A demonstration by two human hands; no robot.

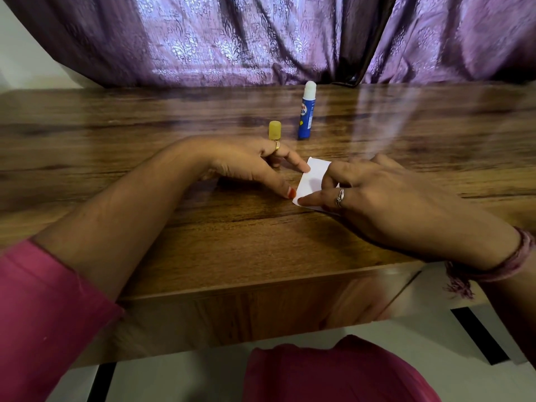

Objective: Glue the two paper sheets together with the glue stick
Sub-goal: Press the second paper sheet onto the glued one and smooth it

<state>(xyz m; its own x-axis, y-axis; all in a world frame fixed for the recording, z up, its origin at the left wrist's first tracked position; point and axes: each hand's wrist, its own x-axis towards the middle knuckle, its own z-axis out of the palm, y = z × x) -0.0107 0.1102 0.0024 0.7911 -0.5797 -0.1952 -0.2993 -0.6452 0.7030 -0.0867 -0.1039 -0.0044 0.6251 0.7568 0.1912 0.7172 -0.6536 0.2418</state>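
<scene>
Scanning left to right: pink sleeve (pixel 43 309) covered the left forearm, which reached across the wooden table (pixel 232 242). Left hand (pixel 249 163) lay low on the tabletop, fingers loosely extended and gripping nothing; its forefinger tip touched the left edge of the white paper (pixel 314 177), thumb tip sat on the wood just beside the paper's near-left corner. Gold ring on one finger of that hand.

Yellow cap (pixel 275 130) stood upright on the table just behind the left hand, apart from its tube. Glue stick (pixel 307 113) stood upright to the right of the cap, near it but not touching; blue body, uncapped, white glue exposed and protruding from the top of the tube. Nothing else held contents.

Paper lay flat on the table between the two hands, in front of the glue stick. Only one white surface was visible; couldn't tell whether two sheets were stacked there.

Right hand (pixel 385 198) rested over the paper's right side, fingers straight, forefinger and thumb pressing down on the sheet, not curled round it. Silver ring on one finger, pinkish thread band (pixel 499 265) at the wrist.

Purple curtain (pixel 232 39) hung behind the table's far edge.
</scene>
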